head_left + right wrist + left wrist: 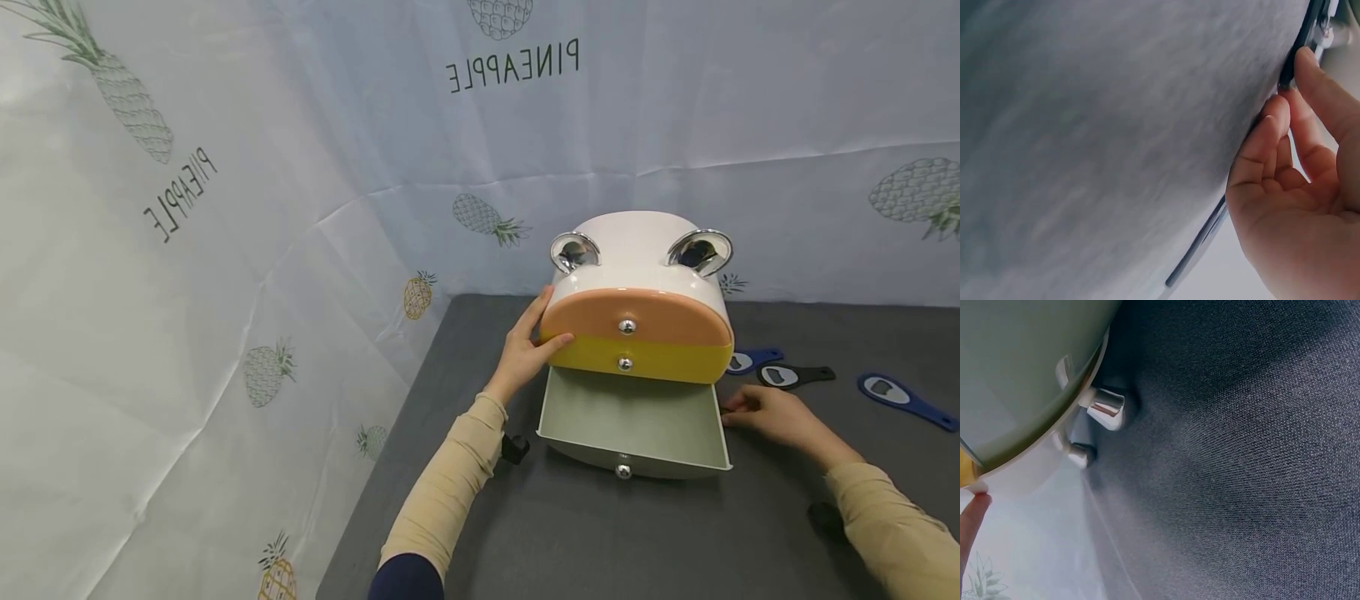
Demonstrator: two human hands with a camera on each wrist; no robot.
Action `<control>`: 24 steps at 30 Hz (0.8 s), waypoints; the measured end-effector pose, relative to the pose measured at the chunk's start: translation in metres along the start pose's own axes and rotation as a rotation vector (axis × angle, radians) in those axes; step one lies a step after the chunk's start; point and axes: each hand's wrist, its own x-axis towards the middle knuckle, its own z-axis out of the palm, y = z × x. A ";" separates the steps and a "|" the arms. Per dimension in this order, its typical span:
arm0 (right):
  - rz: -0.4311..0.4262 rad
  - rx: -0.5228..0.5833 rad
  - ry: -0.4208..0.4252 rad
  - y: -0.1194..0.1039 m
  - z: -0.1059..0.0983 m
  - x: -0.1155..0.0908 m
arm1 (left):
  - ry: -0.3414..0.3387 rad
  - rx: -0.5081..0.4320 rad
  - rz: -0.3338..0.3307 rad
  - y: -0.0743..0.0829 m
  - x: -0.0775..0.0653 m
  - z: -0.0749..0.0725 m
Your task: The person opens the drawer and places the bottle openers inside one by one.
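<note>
A small white cabinet (pixel 637 242) with silver frog-like eyes has an orange drawer, a yellow drawer (pixel 675 358) and a pulled-out green bottom drawer (pixel 630 417). My left hand (pixel 521 354) rests against the cabinet's left side, its thumb on the yellow front. In the left wrist view, one fingertip (pixel 982 500) touches the cabinet's edge. Beside the green drawer's right wall, my right hand (pixel 772 414) is low at the table. Its thumb and fingers pinch the end of a dark-handled bottle opener (pixel 1291 65), mostly hidden in the head view.
To the right lie a blue bottle opener (pixel 907 400), a black bottle opener (pixel 795 375) and another blue opener (pixel 750 360), partly behind the cabinet. The grey table (pixel 600 550) meets a pineapple-print curtain (pixel 337 125) at the back and left.
</note>
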 end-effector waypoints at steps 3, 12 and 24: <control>0.026 -0.006 -0.017 0.004 -0.004 -0.005 | -0.001 0.006 -0.005 0.000 0.001 0.000; -0.003 -0.007 -0.050 0.013 -0.009 -0.014 | 0.002 0.011 0.001 -0.001 0.000 0.000; -0.113 -0.054 0.005 0.021 -0.007 -0.024 | 0.011 0.017 0.019 -0.004 0.001 0.001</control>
